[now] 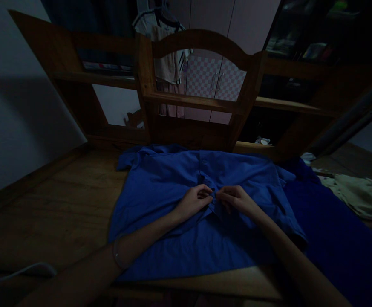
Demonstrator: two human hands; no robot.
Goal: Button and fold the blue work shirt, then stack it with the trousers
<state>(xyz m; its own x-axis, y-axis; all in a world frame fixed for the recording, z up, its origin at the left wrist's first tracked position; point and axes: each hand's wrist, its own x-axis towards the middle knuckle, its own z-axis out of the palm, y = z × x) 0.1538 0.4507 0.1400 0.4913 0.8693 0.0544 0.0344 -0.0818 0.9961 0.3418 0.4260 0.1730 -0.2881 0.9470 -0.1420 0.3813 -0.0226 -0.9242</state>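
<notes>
A blue button-up shirt [160, 183] lies spread over the wooden surface, its button front running down the middle. On the left edge of that front, my left hand [196, 199] pinches the cloth between thumb and fingers. Just to its right, my right hand [235, 198] is closed on the opposite side of the front, fingertips nearly meeting the left ones. The cloth between them is lifted into a small fold. Any button there is too dark and small to make out. A thin bracelet [116, 253] circles my left wrist.
A wooden shelf frame [201, 102] rises along the back of the wooden tabletop [51, 204]. Darker blue cloth [335, 238] lies at the right, with pale cloth [358, 194] beyond it. A white cable [29, 268] runs at the lower left. Clothes [166, 47] hang behind the frame.
</notes>
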